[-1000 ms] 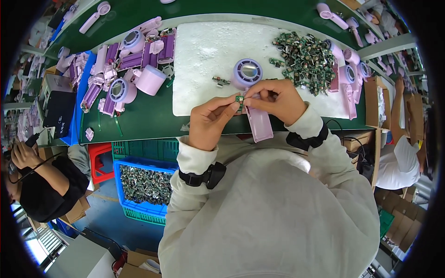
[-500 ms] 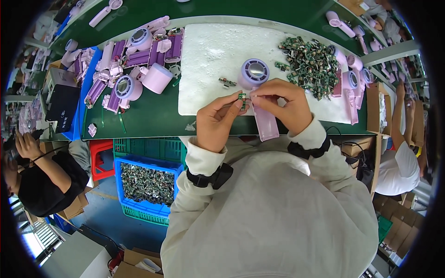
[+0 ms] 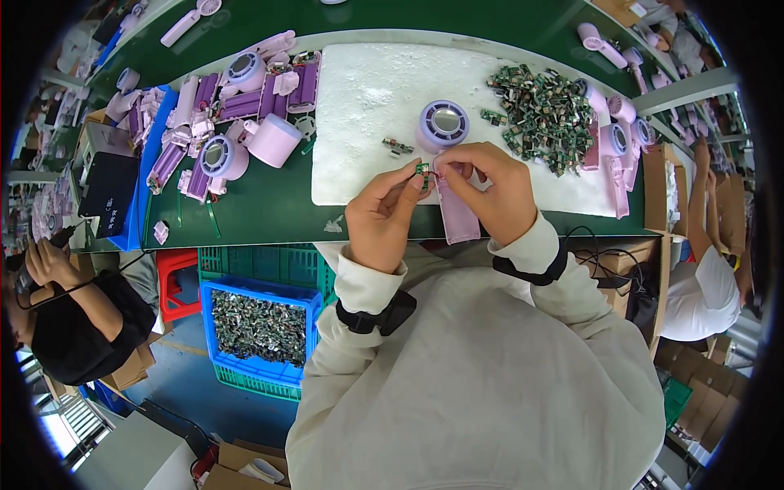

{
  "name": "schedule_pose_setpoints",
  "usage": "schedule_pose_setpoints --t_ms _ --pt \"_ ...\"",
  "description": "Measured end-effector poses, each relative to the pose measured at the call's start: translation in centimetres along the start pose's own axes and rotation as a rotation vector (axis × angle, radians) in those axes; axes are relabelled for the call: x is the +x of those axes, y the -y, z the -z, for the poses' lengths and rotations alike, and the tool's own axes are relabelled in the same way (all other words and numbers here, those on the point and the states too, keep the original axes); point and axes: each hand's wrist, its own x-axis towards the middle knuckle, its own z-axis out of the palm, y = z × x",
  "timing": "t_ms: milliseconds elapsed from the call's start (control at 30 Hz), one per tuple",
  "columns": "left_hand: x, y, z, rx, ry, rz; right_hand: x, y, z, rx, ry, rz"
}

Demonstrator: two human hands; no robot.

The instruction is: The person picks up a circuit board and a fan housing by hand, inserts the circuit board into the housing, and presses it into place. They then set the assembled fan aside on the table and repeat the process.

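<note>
A: State the position of the circuit board.
B: The small green circuit board (image 3: 422, 170) is upheld off the surface, in front of the fan head and just left of the fan's handle.

A: Condition of the grip?
B: The left hand (image 3: 379, 219) pinches the board between thumb and fingertips, with no gap apparent. The right hand (image 3: 492, 189) has thumb and forefinger drawn together just beside the board, over the top of the handle. Whether anything thin lies between them, I cannot tell.

A: And the fan?
B: The handheld fan (image 3: 443, 125) lies with its round lilac head on a white foam sheet (image 3: 367, 98); its pale pink handle points toward the wearer and reaches the table's front edge.

A: Surroundings on the table?
B: A loose board (image 3: 398, 146) lies left of the fan head. To the right, a heap of green boards (image 3: 545, 122) covers part of the sheet. Left of the sheet, pink and purple fan parts (image 3: 245, 104) are clustered on the green table (image 3: 269, 216).

A: Below and beyond?
B: A blue bin (image 3: 313, 327) of boards stands below table level, near a red stool (image 3: 174, 286). Farther left sits a co-worker in a black top (image 3: 82, 339).
</note>
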Motion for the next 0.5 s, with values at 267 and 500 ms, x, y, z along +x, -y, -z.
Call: schedule_pose_setpoints --t_ms 267,500 --pt "-0.3 0.5 -0.2 0.281 -0.012 -0.231 0.6 0.1 1.2 0.044 0.131 0.039" --pt "-0.8 -0.3 -0.5 0.654 -0.007 -0.48 1.5 -0.3 2.6 0.048 0.218 0.139"
